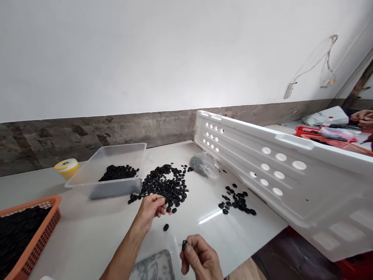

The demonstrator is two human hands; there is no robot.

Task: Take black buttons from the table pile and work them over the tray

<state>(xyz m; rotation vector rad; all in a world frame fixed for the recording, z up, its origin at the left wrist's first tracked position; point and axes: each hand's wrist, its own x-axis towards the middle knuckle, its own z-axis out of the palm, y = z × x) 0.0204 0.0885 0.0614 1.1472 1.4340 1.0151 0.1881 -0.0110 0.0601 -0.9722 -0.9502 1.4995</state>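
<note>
My left hand (151, 208) is at the near edge of a loose pile of small black oval pieces (163, 181). Its thumb and fingers are pinched together, and I cannot make out what is between them. Closer to me, my right hand (201, 257) pinches a small black piece (184, 244) between thumb and forefinger. One single black oval piece (166, 227) lies on the table between the two hands. Below them stands a clear shallow container (175, 249), with a grey patterned bottom, partly cut off by the frame.
A clear tub (116, 186) of black pieces and a yellow-and-white roll (67, 166) are at left, near an orange basket (36, 241). A bag of grey bits (204, 165), a smaller group of pieces (239, 202) and a white perforated panel (247, 155) are right. Another person's hand (363, 117) shows beyond.
</note>
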